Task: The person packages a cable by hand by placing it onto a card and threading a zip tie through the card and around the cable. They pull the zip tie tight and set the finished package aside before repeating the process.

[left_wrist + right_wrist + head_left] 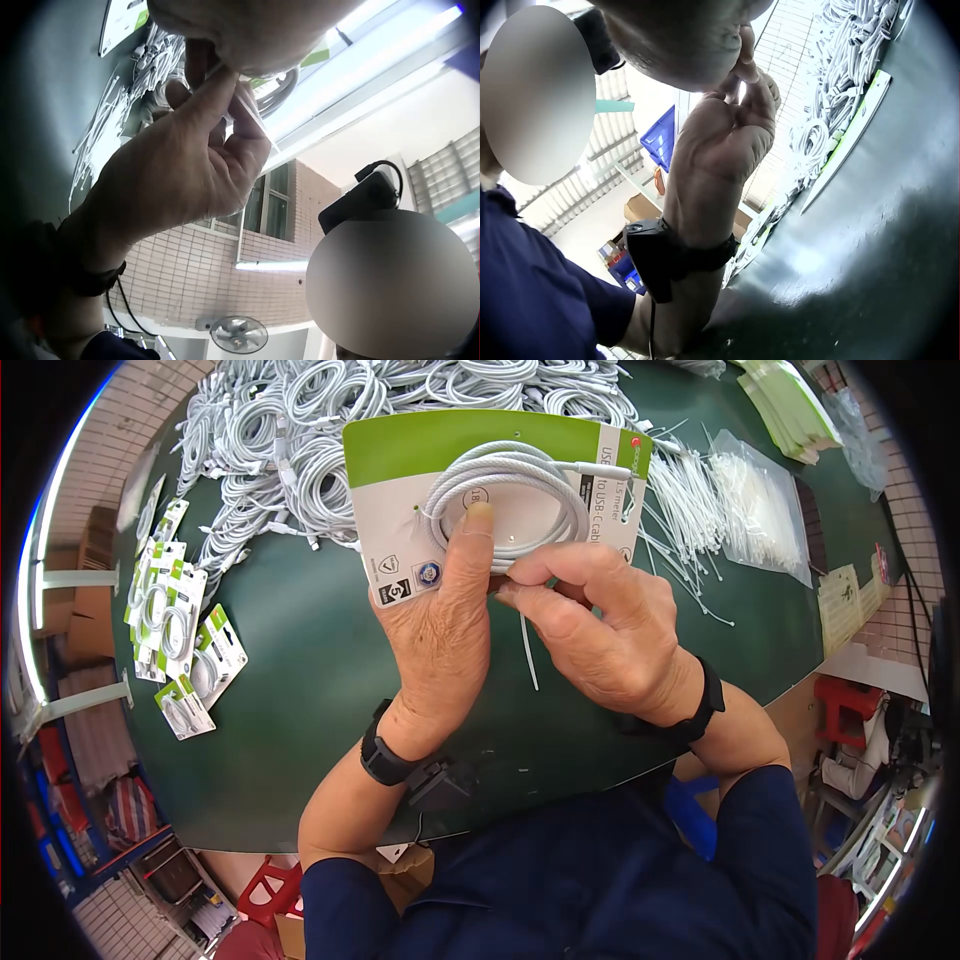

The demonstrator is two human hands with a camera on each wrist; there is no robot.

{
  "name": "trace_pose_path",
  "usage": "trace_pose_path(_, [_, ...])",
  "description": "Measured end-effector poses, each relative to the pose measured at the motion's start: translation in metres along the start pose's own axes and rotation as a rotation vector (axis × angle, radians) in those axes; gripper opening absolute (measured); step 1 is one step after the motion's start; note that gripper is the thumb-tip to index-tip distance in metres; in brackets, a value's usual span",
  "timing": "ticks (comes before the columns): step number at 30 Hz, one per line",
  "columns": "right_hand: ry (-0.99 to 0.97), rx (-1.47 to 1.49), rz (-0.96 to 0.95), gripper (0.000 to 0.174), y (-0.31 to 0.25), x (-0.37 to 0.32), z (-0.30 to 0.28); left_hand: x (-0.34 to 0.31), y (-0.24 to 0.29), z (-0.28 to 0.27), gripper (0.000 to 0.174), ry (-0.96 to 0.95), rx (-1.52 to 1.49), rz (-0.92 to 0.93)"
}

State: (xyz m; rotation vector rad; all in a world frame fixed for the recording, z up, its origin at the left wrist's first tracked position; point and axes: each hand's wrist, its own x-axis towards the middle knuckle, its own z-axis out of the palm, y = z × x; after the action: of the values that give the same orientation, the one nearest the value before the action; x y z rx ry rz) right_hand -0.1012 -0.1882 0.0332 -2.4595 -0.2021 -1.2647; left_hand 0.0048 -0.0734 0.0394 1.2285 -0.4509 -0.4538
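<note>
In the head view a green and white card (pixel 390 510) carries a coiled white cable (pixel 575 510). My left hand (pixel 440 620) grips the card's lower left part, its thumb pressed over the coil. At the coil's lower edge, my right hand (pixel 610 630) pinches with thumb and forefinger near a thin white zip tie (pixel 529 655), whose tail hangs below the card. What lies between the right fingertips is hidden. Both wrist views show the two hands close together; the right hand (pixel 180 157) appears in the left wrist view and the left hand (pixel 724 142) in the right wrist view.
A heap of coiled cables (pixel 290 450) covers the table's (pixel 300 760) far side. Loose zip ties (pixel 690 510) and a bag of them (pixel 760 510) lie at the right. Carded cables (pixel 170 610) are stacked at the left, and green cards (pixel 790 410) sit at the far right.
</note>
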Motion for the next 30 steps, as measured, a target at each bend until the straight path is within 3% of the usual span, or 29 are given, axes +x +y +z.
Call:
trace_pose_path(8, [0.061,0.034,-0.076,0.016,-0.002,0.002,0.008,0.003,0.000,0.004,0.036,0.062,-0.160,0.059])
trace_pose_path(14, [0.107,0.082,-0.105,0.016,-0.002,0.002,0.012,0.008,-0.008,-0.003,0.035,0.034,-0.054,0.155])
trace_pose_path(21, [0.048,0.135,-0.014,0.025,-0.013,0.001,0.004,-0.002,0.009,-0.001,0.038,-0.089,-0.097,0.061])
trace_pose_path(25, [0.161,0.158,-0.089,0.017,-0.005,0.000,0.016,-0.002,0.010,0.000,0.038,-0.082,-0.082,0.063])
trace_pose_path(30, [0.109,0.183,-0.042,0.020,-0.006,-0.001,0.013,0.003,-0.002,-0.001,0.037,0.010,0.006,0.138])
